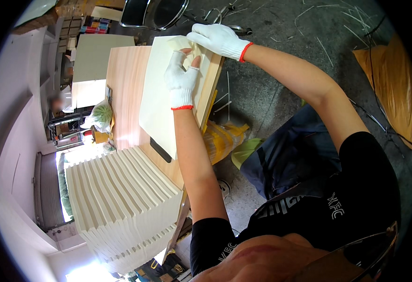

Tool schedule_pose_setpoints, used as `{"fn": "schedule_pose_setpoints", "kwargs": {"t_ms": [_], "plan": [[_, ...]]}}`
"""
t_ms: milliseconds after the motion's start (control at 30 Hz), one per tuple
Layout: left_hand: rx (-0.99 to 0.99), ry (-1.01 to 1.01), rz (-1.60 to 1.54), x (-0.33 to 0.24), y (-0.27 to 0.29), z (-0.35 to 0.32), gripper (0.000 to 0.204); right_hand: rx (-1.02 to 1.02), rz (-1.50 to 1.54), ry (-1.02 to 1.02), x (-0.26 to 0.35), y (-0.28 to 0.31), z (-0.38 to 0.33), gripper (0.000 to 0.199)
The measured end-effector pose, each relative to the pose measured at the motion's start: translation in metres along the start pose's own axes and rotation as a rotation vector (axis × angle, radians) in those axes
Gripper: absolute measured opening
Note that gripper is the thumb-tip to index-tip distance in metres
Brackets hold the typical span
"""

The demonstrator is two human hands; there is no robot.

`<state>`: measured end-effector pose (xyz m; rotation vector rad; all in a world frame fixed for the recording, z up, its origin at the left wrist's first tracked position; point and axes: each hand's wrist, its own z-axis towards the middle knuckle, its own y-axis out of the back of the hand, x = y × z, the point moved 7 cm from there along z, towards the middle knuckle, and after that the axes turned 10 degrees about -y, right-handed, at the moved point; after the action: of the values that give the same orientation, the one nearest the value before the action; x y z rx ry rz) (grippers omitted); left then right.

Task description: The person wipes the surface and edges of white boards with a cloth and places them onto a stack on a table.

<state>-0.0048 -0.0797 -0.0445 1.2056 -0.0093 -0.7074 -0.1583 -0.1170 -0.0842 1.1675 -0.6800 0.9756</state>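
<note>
A large cream-white sheet (161, 101) lies on the wood-grain table. Its far end has a crumpled, pale yellow thin film (194, 48) standing up. My left hand (181, 81), in a white glove with bare thumb and fingertip, rests on the sheet beside this film, thumb and forefinger apart. Over the sheet's far right corner, my right hand (220, 41) wears a white glove with a red cuff. Its fingers are bent together at the film, and their undersides are hidden. A flat black bar (160, 149) lies partly beneath the sheet's near edge.
A tall stack of cream folded sheets (121, 188) stands at the table's near left. Wood-grain tabletop (126, 89) extends beyond the sheet. A bag of green stuff (101, 115) sits at the left edge. A black chair (154, 14) stands beyond; offcut strips (356, 21) litter the floor.
</note>
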Motion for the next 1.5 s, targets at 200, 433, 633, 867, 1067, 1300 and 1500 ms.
{"fn": "schedule_pose_setpoints", "kwargs": {"t_ms": [200,433,633,867,1067,1300,1500], "plan": [[-0.073,-0.116,-0.017,-0.01,0.005,0.002,0.031,0.01,0.014,-0.005,0.002,0.001,-0.001,0.042],[0.005,-0.05,-0.042,-0.002,0.002,-0.001,0.03,0.009,-0.011,-0.039,0.0,0.0,0.0,0.042],[0.008,-0.055,0.007,0.001,-0.003,0.002,0.031,-0.001,0.018,-0.027,-0.003,0.001,0.001,0.047],[-0.162,-0.134,0.036,-0.023,0.013,-0.003,0.032,0.131,-0.489,-0.013,-0.01,0.016,0.003,0.05],[-0.066,-0.106,-0.022,-0.009,0.012,-0.001,0.028,-0.04,-0.564,0.558,0.025,0.017,0.006,0.039],[-0.069,-0.091,-0.082,-0.017,0.009,0.0,0.025,0.06,-0.122,0.105,0.009,0.006,0.009,0.042],[-0.028,-0.028,-0.127,-0.005,0.004,0.0,0.032,0.007,-0.054,0.051,0.006,0.003,0.0,0.039]]}}
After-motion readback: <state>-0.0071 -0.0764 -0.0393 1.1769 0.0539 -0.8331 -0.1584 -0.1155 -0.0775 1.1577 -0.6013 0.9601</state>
